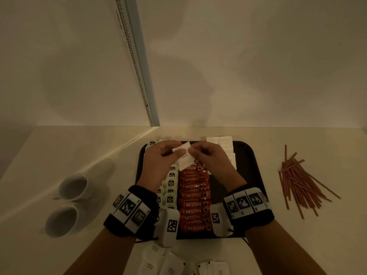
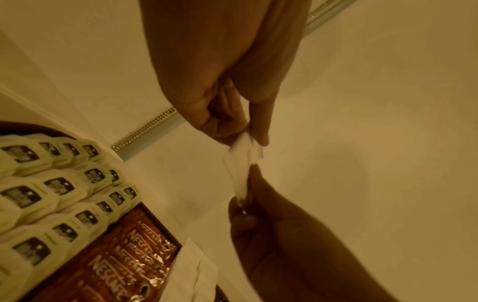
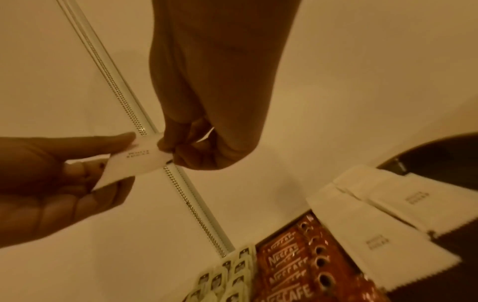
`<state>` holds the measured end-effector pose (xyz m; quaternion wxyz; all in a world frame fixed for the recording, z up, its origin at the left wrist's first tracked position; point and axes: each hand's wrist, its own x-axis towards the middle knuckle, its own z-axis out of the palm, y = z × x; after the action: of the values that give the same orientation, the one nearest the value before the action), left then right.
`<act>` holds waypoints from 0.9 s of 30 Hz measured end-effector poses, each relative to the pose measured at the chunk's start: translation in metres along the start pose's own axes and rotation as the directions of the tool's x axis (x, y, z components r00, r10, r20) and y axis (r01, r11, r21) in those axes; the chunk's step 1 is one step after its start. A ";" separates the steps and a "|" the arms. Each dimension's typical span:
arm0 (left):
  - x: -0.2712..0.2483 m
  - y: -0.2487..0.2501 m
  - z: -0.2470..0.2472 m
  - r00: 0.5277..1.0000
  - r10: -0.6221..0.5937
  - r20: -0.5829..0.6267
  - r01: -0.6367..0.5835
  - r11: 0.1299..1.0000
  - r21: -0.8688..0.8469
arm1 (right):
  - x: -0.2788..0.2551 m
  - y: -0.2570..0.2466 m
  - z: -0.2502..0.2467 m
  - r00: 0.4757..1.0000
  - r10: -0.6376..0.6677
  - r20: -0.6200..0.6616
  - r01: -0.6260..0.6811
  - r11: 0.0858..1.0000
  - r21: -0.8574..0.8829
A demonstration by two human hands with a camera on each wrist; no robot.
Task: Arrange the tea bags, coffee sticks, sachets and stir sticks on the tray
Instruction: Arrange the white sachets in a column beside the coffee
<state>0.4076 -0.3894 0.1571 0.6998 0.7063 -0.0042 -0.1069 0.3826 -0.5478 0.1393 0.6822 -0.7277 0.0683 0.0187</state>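
Both hands are raised close together above the far end of the dark tray [image 1: 252,161], with the wrists side by side. The left hand [image 1: 158,157] pinches the white sachets [image 1: 185,160] between thumb and fingers. The right hand [image 1: 210,157], fingers curled, nips their other edge. Beneath them lie rows of tea bags [image 1: 171,183] and coffee sticks [image 1: 193,195]. The stir sticks [image 1: 299,183] lie heaped on the table [image 1: 327,225], right of the tray.
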 end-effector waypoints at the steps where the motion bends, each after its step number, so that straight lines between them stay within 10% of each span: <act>1: 0.000 0.003 0.000 1.000 0.008 -0.021 -0.009 1.000 -0.027 | -0.001 0.001 0.000 1.000 0.012 -0.008 -0.012 0.999 0.039; 19: -0.008 -0.003 -0.001 0.996 0.072 0.050 -0.079 0.985 0.152 | -0.016 0.017 -0.024 0.991 0.077 -0.114 -0.056 0.983 0.174; 27: -0.060 -0.035 -0.082 0.969 -0.139 0.204 0.054 0.926 0.375 | -0.012 0.103 -0.117 0.827 0.207 -0.522 -0.414 0.853 -0.319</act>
<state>0.3566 -0.2984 0.1310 0.5445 0.8068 -0.0688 -0.2188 0.3506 -0.6699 0.0471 0.4599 -0.8172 0.3460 -0.0305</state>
